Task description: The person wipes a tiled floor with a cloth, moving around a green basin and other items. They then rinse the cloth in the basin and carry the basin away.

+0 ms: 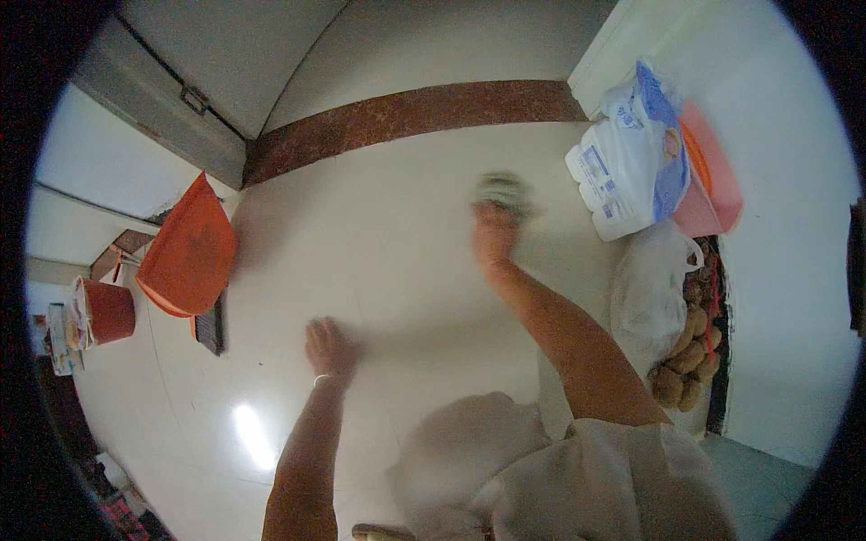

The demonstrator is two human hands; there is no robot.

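Observation:
My right hand presses a crumpled, greyish-green striped cloth to the pale tiled floor. Both hand and cloth are blurred by motion. Lower and to the left, my left hand is at the floor with nothing visible in it. A light bracelet circles that wrist. Farther left, an orange dustpan stands tilted, partly hiding a dark-bristled broom head behind it.
A brown stone threshold crosses the far side. Along the right wall stand a plastic-wrapped pack of white rolls, a pink bin, a translucent plastic bag and several potatoes. At left is a red bucket.

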